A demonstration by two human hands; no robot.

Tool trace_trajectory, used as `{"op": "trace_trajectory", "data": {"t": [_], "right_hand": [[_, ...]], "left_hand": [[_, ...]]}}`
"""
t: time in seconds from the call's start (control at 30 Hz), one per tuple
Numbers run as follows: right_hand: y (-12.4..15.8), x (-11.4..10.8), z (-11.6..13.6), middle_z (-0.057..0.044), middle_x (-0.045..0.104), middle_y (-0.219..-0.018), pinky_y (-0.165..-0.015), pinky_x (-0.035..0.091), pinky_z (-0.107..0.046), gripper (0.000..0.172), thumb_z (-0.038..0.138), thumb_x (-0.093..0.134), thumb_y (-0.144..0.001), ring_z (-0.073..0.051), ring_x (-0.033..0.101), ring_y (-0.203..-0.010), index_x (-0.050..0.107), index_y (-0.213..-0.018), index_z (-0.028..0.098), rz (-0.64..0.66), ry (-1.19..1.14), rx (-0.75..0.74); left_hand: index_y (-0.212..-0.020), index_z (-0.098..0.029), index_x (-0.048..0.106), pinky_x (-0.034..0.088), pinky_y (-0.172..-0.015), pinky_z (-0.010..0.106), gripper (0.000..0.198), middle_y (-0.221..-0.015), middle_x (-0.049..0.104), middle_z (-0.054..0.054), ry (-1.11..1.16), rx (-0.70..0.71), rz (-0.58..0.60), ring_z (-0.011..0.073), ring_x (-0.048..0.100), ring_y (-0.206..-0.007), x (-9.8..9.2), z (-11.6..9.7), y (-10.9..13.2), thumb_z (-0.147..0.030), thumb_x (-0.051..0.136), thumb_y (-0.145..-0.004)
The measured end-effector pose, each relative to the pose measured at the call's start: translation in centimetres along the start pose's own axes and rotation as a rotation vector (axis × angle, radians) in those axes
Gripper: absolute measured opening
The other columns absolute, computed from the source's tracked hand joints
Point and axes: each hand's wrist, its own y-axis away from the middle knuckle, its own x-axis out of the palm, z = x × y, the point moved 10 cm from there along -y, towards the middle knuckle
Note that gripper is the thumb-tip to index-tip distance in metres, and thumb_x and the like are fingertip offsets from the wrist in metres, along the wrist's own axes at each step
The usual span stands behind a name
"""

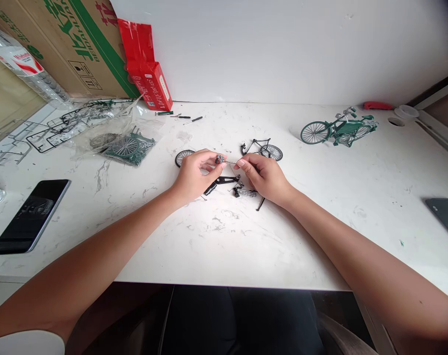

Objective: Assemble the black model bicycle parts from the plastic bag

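Between the thumb and fingers of my left hand (196, 172) is a small dark grey bicycle model part (219, 159). My right hand (264, 175) pinches a thin metallic rod (230, 162) that reaches across to that part; whether the two are joined I cannot tell. Below my hands lie a black chain guard piece (226, 180) and a small part with a silver rack (248, 193). Behind my right hand is a black model bicycle frame with a wheel (271, 152). A loose black-rimmed wheel (183, 157) is partly hidden by my left hand.
A green model bicycle (338, 129) stands at the back right. Bagged green parts (129, 148) and black sprues (46, 133) lie at the left, near a phone (31, 214). Small screwdrivers (192, 120) lie before a red packet (150, 79). A dark flat object (445, 214) sits far right.
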Motion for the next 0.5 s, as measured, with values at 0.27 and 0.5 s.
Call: {"op": "trace_trajectory", "data": {"t": [0.27, 0.5], "right_hand": [[0.26, 0.38, -0.05, 0.002, 0.056, -0.054, -0.059, 0.043, -0.034, 0.059, 0.075, 0.045, -0.106, -0.018, 0.055, -0.052, 0.069, -0.096, 0.023, 0.017, -0.024, 0.031], [0.23, 0.39, 0.18, 0.0, 0.056, -0.06, -0.061, 0.041, -0.033, 0.059, 0.071, 0.043, -0.108, -0.018, 0.052, -0.057, 0.073, -0.097, 0.022, 0.003, 0.03, -0.012]], "left_hand": [[-0.103, -0.018, 0.079, 0.066, -0.081, 0.03, 0.02, -0.106, 0.082, 0.01, -0.004, 0.0, -0.005, 0.0207, 0.08, -0.094, 0.0, -0.08, -0.08, -0.034, 0.079, -0.091], [-0.103, -0.017, 0.079, 0.066, -0.081, 0.03, 0.018, -0.107, 0.081, 0.01, 0.012, 0.019, 0.0, 0.0208, 0.079, -0.094, 0.13, -0.42, 0.06, -0.032, 0.077, -0.093]]}}
